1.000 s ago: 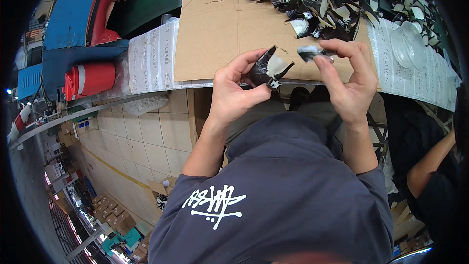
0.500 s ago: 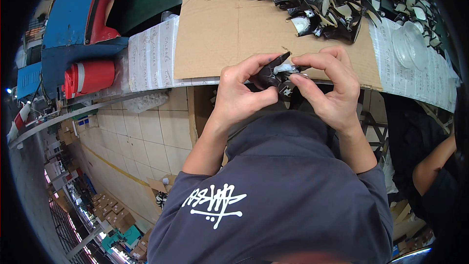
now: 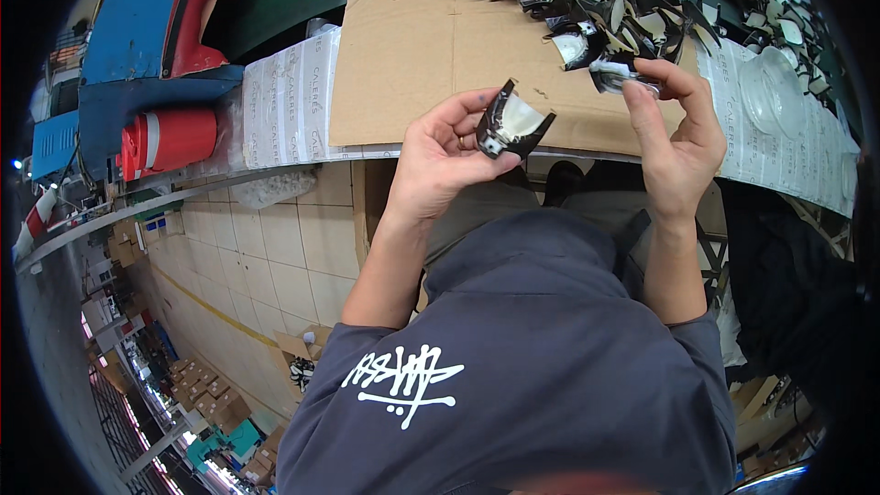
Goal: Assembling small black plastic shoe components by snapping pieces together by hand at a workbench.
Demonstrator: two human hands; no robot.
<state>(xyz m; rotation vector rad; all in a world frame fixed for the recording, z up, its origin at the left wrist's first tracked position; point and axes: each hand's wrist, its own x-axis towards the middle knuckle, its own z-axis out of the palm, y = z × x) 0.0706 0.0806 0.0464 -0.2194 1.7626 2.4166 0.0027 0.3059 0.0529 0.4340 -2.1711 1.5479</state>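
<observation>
In front of me, over the near edge of the cardboard, a black glossy shoe-upper piece (image 3: 524,121) with a pale lining is gripped by my left hand (image 3: 440,151). Its curved end is down and its two pointed ends face away from me. My right hand (image 3: 676,133) is raised to the right, apart from that piece. Between its thumb and forefinger it pinches a small, partly see-through piece with whitish and dark parts (image 3: 612,76). What kind of thing this is I cannot make out. Just beyond lies a heap of similar black shoe-upper pieces (image 3: 605,9).
A flat cardboard sheet (image 3: 412,64) covers the bench top. To the right stands a clear round bowl (image 3: 772,92); more black pieces lie beyond it. On the left are a red cylinder (image 3: 174,145) and a blue metal frame (image 3: 128,27). Dark cloth (image 3: 779,266) hangs at right.
My hands have moved apart: the right went up and right with the small see-through piece, the left kept the shoe-upper piece, now turned lining up. Another person's forearm at the right has left view.
</observation>
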